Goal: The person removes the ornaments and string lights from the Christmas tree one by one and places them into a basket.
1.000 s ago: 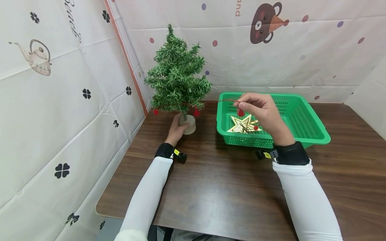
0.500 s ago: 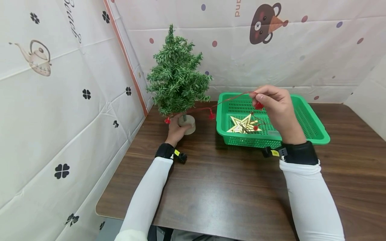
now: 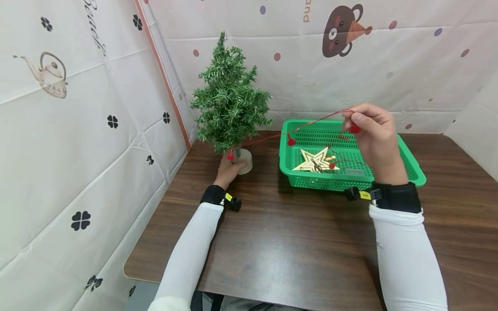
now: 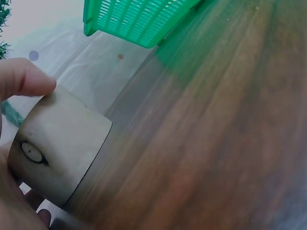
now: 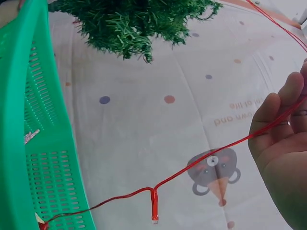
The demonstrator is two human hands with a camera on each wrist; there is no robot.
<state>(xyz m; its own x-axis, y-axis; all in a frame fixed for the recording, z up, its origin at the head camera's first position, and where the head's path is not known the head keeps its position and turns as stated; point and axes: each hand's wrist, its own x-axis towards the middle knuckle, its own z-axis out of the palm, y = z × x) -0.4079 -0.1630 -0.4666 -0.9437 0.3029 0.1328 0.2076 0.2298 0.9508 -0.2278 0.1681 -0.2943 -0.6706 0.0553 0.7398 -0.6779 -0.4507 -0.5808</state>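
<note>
A small green artificial Christmas tree (image 3: 231, 99) stands at the back left on a round pale base (image 3: 244, 163). My left hand (image 3: 225, 172) grips that base, with the thumb over its top edge in the left wrist view. Between thumb and fingers my right hand (image 3: 376, 140) pinches a red-wired light string (image 3: 323, 117) above the green basket. It runs left from there to the foot of the tree, behind the lower branches. Red pieces hang along it, one near the left fingers and one over the basket's left side. In the right wrist view a small bulb (image 5: 154, 208) dangles from the wire.
The green plastic basket (image 3: 413, 170) sits at the back right of the brown table (image 3: 280, 242). Inside it lie a gold star (image 3: 311, 160) and more red wire. A printed white cloth (image 3: 295, 77) hangs close behind the tree and basket.
My right hand has moved right and a little up, drawing the light string along with it. The hanging red pieces have shifted right. My left hand keeps its hold on the base.
</note>
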